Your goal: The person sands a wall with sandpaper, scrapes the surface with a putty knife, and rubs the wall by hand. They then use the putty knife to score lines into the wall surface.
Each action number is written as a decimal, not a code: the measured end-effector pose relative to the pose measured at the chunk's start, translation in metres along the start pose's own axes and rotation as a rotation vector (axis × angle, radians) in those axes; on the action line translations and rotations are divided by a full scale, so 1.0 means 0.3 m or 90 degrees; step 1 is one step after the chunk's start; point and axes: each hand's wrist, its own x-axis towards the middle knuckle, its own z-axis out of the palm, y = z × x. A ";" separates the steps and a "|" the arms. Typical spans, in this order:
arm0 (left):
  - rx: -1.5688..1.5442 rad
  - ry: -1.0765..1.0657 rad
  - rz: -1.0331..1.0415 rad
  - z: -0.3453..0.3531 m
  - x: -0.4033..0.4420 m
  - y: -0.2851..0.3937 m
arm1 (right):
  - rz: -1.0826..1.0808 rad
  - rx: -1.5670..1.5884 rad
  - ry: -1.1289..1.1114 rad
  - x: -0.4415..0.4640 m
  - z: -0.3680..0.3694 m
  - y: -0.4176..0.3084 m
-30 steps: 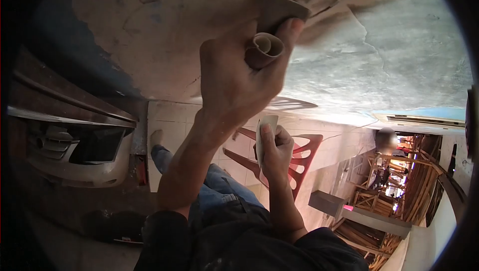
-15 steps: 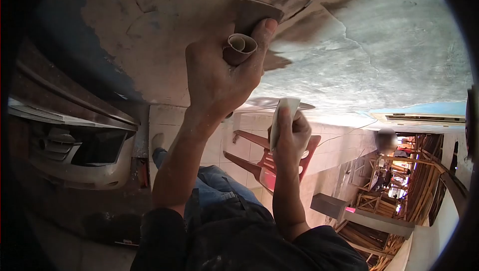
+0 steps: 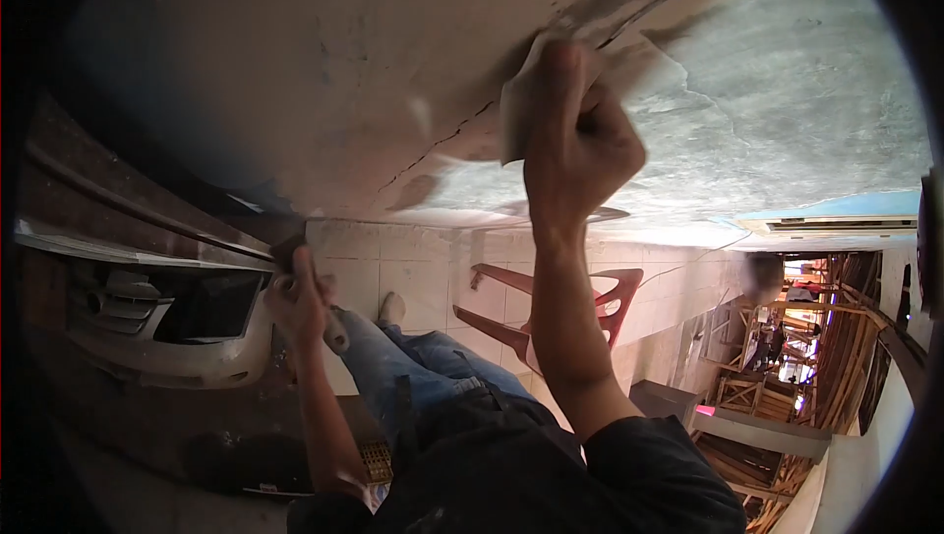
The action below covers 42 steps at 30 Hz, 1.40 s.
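Note:
My right hand (image 3: 585, 146) is closed on a pale flat sheet (image 3: 516, 106), pressed to the wall (image 3: 787, 82) near a long dark crack (image 3: 669, 1). Lower left, my left hand (image 3: 300, 310) is closed around a dark flat piece (image 3: 288, 247) with a curled, tube-like end. It is away from the wall surface and slightly blurred. A pale rounded end (image 3: 336, 333) shows beside this hand; whether the hand holds it is unclear. Damp-looking grey patches and a second, broken crack (image 3: 433, 148) mark the wall.
A red plastic chair (image 3: 506, 329) stands on the tiled floor (image 3: 423, 283) near the wall. At the left is a parked car (image 3: 211, 352). A grey ledge (image 3: 757, 434) and stacked timber (image 3: 846, 357) are at the right. A yellow crate (image 3: 376, 460) shows low down.
My left hand has dropped from the wall to the lower left with the dark curled piece. My right hand has risen to the wall with the pale sheet.

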 end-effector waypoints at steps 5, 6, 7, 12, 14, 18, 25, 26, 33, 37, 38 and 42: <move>0.090 0.082 -0.041 -0.206 0.029 -0.361 | 0.029 0.025 0.016 -0.013 0.024 -0.006; 0.107 0.087 -0.067 -0.240 0.026 -0.415 | 0.023 0.043 0.017 -0.026 0.027 0.019; 0.120 0.095 -0.092 -0.277 0.028 -0.468 | 0.019 0.058 0.016 -0.033 0.032 0.031; 0.133 0.126 -0.097 -0.360 -0.048 -0.547 | 0.034 0.005 0.000 -0.006 0.026 -0.027; 0.148 0.142 -0.143 -0.367 -0.066 -0.533 | 0.048 -0.002 0.003 -0.011 0.030 -0.035; 0.114 0.131 -0.169 -0.407 -0.075 -0.615 | 0.012 0.038 -0.008 -0.024 0.029 -0.005; 0.124 0.142 -0.235 -0.477 -0.175 -0.770 | 0.079 0.074 -0.007 -0.035 0.021 0.005; 0.105 0.155 -0.261 -0.486 -0.190 -0.786 | 0.098 0.097 -0.017 -0.046 0.026 0.017; 0.093 0.139 -0.364 -0.596 -0.260 -0.932 | 0.077 0.052 0.005 -0.015 0.029 -0.016; -0.010 0.096 -0.338 -0.566 -0.242 -0.897 | 0.081 0.026 -0.002 -0.048 0.015 0.031; -0.012 0.074 -0.333 -0.546 -0.238 -0.864 | 0.097 0.065 -0.006 -0.028 0.018 -0.007; 0.063 -0.008 -0.233 -0.428 -0.211 -0.771 | 0.128 0.089 -0.010 0.002 0.010 -0.049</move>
